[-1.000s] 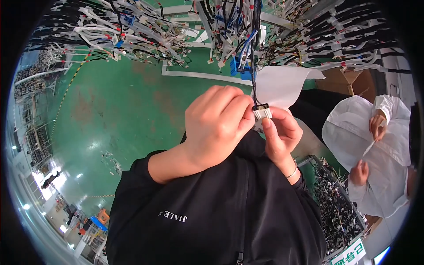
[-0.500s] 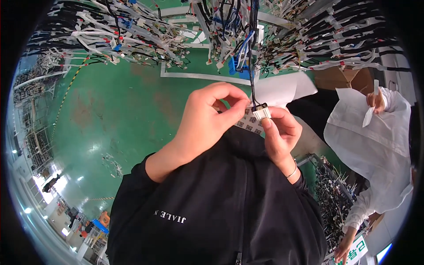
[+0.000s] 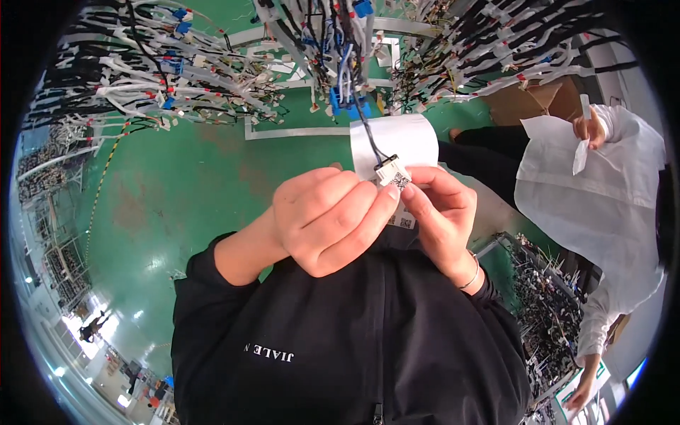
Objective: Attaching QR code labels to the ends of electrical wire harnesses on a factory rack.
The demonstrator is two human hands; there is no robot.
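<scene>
A white plug connector (image 3: 387, 168) on thin dark wires sits between my two hands in front of my chest. On its face lies a small square QR-code label (image 3: 401, 180). My right hand (image 3: 443, 219) is closed on the connector, its thumb by the label's edge. My left hand (image 3: 329, 219) is closed too, with fingertips pressed at the label's other edge; its thumb is hidden. Behind the hands curls a white label sheet (image 3: 407, 134), whose printed QR codes show below the fingers. Which hand bears the sheet, I cannot tell.
Thick bundles of wire harnesses (image 3: 149, 71) hang across the far side, also at the right (image 3: 496, 57). A person in a white smock (image 3: 588, 191) stands at right. More harnesses (image 3: 545, 312) lie in a rack nearby. A cardboard box (image 3: 524, 103) is behind.
My left hand has turned over and come in against the connector. The label now shows on the connector's face. Connector and hands have shifted slightly left, and the sheet has swung left.
</scene>
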